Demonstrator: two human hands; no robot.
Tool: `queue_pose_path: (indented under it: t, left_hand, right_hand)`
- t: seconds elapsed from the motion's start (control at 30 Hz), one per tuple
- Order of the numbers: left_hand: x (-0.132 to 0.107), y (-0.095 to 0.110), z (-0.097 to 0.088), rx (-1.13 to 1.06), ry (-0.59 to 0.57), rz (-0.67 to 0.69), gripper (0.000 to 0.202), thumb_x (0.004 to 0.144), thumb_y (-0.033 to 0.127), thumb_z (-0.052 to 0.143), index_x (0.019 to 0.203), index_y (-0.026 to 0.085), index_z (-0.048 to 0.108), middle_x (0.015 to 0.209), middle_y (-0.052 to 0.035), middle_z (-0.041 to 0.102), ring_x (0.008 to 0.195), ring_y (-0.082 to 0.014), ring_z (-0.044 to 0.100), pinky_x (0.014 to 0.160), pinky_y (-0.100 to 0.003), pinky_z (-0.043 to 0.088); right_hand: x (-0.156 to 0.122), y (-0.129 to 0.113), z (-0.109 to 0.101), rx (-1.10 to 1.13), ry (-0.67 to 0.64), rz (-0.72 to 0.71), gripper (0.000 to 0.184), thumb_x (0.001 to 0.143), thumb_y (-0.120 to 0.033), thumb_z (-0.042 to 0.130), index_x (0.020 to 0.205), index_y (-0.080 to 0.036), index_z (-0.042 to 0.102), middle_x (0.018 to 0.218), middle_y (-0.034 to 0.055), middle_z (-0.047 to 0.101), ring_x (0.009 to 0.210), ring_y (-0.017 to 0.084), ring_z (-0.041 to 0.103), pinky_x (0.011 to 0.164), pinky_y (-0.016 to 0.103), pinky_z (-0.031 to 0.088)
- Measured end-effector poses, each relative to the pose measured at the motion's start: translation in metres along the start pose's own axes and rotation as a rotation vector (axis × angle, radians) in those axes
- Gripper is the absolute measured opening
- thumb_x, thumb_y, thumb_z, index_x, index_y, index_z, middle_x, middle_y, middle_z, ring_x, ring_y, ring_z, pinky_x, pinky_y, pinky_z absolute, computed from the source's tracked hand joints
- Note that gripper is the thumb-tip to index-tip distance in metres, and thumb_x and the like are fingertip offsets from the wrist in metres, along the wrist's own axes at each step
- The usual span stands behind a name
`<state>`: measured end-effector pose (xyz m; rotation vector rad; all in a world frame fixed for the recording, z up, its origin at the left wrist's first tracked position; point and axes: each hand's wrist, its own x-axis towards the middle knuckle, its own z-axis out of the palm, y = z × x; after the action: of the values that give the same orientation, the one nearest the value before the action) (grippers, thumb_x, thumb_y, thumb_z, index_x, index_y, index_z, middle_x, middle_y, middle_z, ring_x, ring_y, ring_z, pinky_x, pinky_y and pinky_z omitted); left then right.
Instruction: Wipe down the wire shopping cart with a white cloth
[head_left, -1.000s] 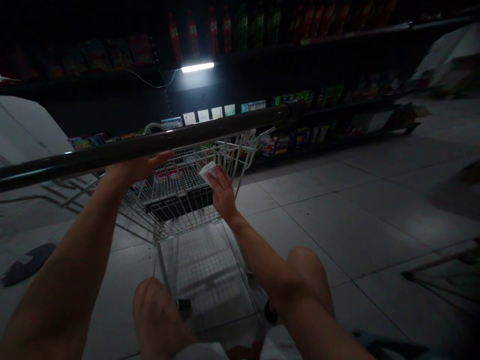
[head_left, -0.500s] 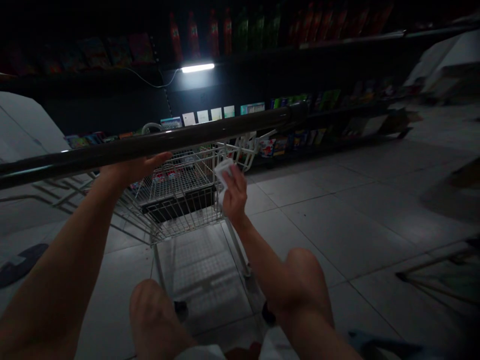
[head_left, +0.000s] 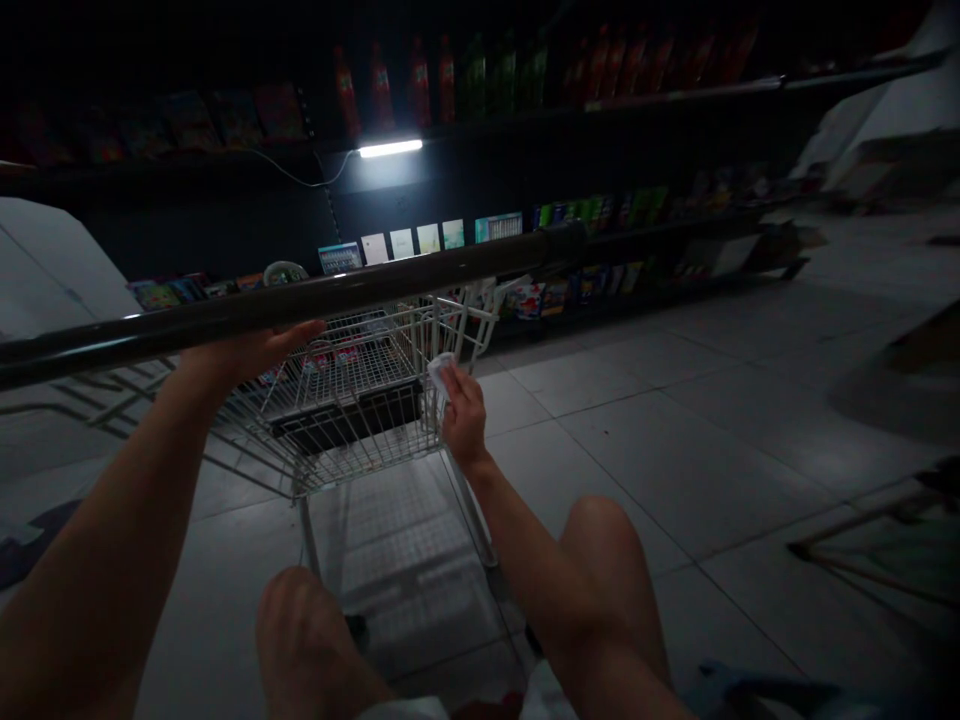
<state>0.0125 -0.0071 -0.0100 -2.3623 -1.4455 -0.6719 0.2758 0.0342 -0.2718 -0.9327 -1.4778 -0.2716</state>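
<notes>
My right hand (head_left: 463,415) pinches a small folded white cloth (head_left: 441,374), held against the wire side near the back corner of a shopping cart (head_left: 356,450). Whether it is cloth or paper tissue is hard to tell in the dim light. Just below the cart's dark handle bar (head_left: 337,293) is my left hand (head_left: 240,358), its visible fingers stretched to the right along the bar's underside. The bar hides the top of that hand. Inside the basket lie some red packages (head_left: 346,355), seen through the wires.
Dark shelves behind the cart carry red bottles (head_left: 379,90), green bottles (head_left: 506,75), boxes and packets. A lit tube lamp (head_left: 391,149) hangs under one shelf. Grey floor tiles (head_left: 675,450) stretch to the right, where a thin-legged frame (head_left: 862,540) stands. My knees flank the cart's rear.
My right hand with the white cloth has moved slightly down along the cart's corner. My left hand stays under the handle bar. The view has shifted a little.
</notes>
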Motion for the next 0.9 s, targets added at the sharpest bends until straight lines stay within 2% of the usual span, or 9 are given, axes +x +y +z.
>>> queue_pose_path:
  t: [0.1,0.2,0.27,0.33,0.43,0.5,0.67,0.77,0.9]
  left_hand:
    - [-0.005,0.006,-0.002,0.077,0.053,-0.052,0.066,0.083,0.073,0.047,0.128,0.027,0.063,0.104,-0.0044,0.073,0.128,-0.0352,0.053,0.100,-0.047,0.043]
    - [-0.015,0.018,-0.001,0.076,0.192,-0.148,0.079,0.086,0.078,0.039,0.138,0.020,0.051,0.111,-0.0053,0.068,0.131,-0.0364,0.047,0.098,-0.052,0.038]
    - [-0.021,0.029,0.002,0.097,0.343,-0.149,0.076,0.089,0.074,0.037,0.138,0.017,0.048,0.122,-0.0089,0.063,0.132,-0.0359,0.045,0.101,-0.054,0.037]
    - [-0.023,0.043,0.008,0.150,0.430,-0.058,0.069,0.090,0.068,0.039,0.134,0.016,0.050,0.132,-0.0131,0.057,0.131,-0.0358,0.044,0.109,-0.056,0.034]
    - [-0.012,0.068,0.017,0.174,0.328,0.127,0.060,0.090,0.061,0.045,0.134,0.022,0.052,0.135,-0.0140,0.057,0.133,-0.0380,0.044,0.116,-0.058,0.030]
    - [0.006,0.086,0.022,0.141,0.238,0.200,0.056,0.089,0.056,0.048,0.137,0.026,0.053,0.134,-0.0118,0.059,0.134,-0.0381,0.044,0.116,-0.058,0.031]
    - [0.069,0.129,0.039,0.039,0.154,0.258,0.046,0.095,0.046,0.044,0.133,0.024,0.058,0.134,-0.0125,0.060,0.129,-0.0320,0.051,0.111,-0.049,0.039]
    - [0.096,0.147,0.056,0.065,0.024,0.251,0.045,0.097,0.045,0.041,0.128,0.022,0.064,0.127,-0.0130,0.065,0.121,-0.0312,0.057,0.103,-0.046,0.044]
    - [0.108,0.160,0.074,0.109,-0.010,0.179,0.046,0.096,0.049,0.044,0.123,0.022,0.070,0.119,-0.0133,0.070,0.115,-0.0320,0.060,0.098,-0.047,0.045]
  right_hand:
    - [0.051,-0.010,-0.025,-0.072,0.157,-0.056,0.057,0.100,-0.013,0.031,0.154,-0.025,0.045,0.160,0.0042,0.042,0.151,0.023,0.036,0.127,0.049,0.034]
    - [0.080,-0.007,-0.029,-0.184,0.223,-0.065,0.050,0.103,-0.016,0.033,0.147,-0.025,0.054,0.157,0.0024,0.046,0.151,0.023,0.036,0.128,0.049,0.030]
    - [0.066,0.002,-0.019,-0.206,0.144,-0.043,0.045,0.103,-0.017,0.037,0.140,-0.025,0.061,0.151,0.0023,0.054,0.145,0.022,0.043,0.126,0.047,0.033]
    - [0.030,0.014,-0.005,-0.170,0.023,0.002,0.042,0.102,-0.016,0.040,0.134,-0.023,0.066,0.145,0.0041,0.060,0.139,0.021,0.049,0.122,0.043,0.038]
    - [-0.028,0.027,0.009,-0.088,-0.101,0.088,0.041,0.098,-0.011,0.042,0.126,-0.018,0.072,0.137,0.0083,0.066,0.129,0.020,0.056,0.113,0.038,0.047]
    - [-0.044,0.027,0.009,-0.062,-0.113,0.125,0.043,0.097,-0.009,0.039,0.123,-0.017,0.073,0.133,0.0096,0.068,0.126,0.020,0.057,0.109,0.038,0.050]
    - [0.000,0.021,-0.009,-0.057,0.072,0.053,0.048,0.100,-0.016,0.036,0.139,-0.023,0.063,0.148,0.0049,0.057,0.143,0.021,0.045,0.121,0.045,0.039]
    - [0.020,0.034,-0.007,-0.079,0.063,0.040,0.048,0.101,-0.017,0.036,0.140,-0.025,0.062,0.150,0.0030,0.056,0.143,0.021,0.045,0.123,0.045,0.036]
    - [-0.016,0.071,0.016,-0.093,-0.075,0.124,0.045,0.100,-0.013,0.038,0.131,-0.022,0.069,0.143,0.0079,0.061,0.131,0.020,0.055,0.116,0.041,0.044]
